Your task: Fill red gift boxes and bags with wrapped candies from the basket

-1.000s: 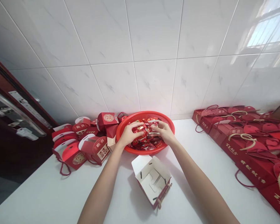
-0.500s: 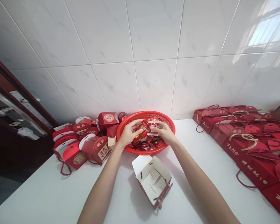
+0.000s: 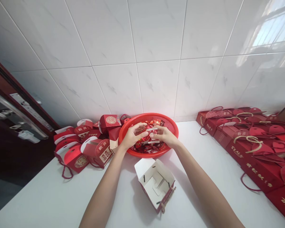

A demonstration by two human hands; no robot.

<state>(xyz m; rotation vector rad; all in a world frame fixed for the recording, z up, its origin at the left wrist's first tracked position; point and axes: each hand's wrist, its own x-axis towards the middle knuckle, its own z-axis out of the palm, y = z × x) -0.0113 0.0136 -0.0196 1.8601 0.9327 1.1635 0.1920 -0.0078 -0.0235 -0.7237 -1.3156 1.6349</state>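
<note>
A red plastic basket (image 3: 172, 123) holds several red-wrapped candies (image 3: 154, 148). My left hand (image 3: 133, 136) reaches over its left side, fingers curled around red wrapped candies. From the right, my right hand (image 3: 165, 137) faces it closely, its thumb and fingers closed on candies whose pale wrapper edges (image 3: 152, 129) show between the hands. The fingers partly hide what they hold. In front of the basket, between my forearms, stands an open gift box (image 3: 156, 185) with a white inside, nothing in it, and a twine cord on its right side.
Folded red gift boxes (image 3: 95, 148) are heaped left of the basket. Rows of closed red boxes (image 3: 254, 158) with rope handles fill the right of the white table (image 3: 61, 202). A tiled wall (image 3: 156, 82) rises behind; a dark door with a lock (image 3: 26, 134) is at left.
My hands have shifted slightly over the candies, the right one moving a little left toward the other. The pale wrapper edges have moved left too. The open box has not moved.
</note>
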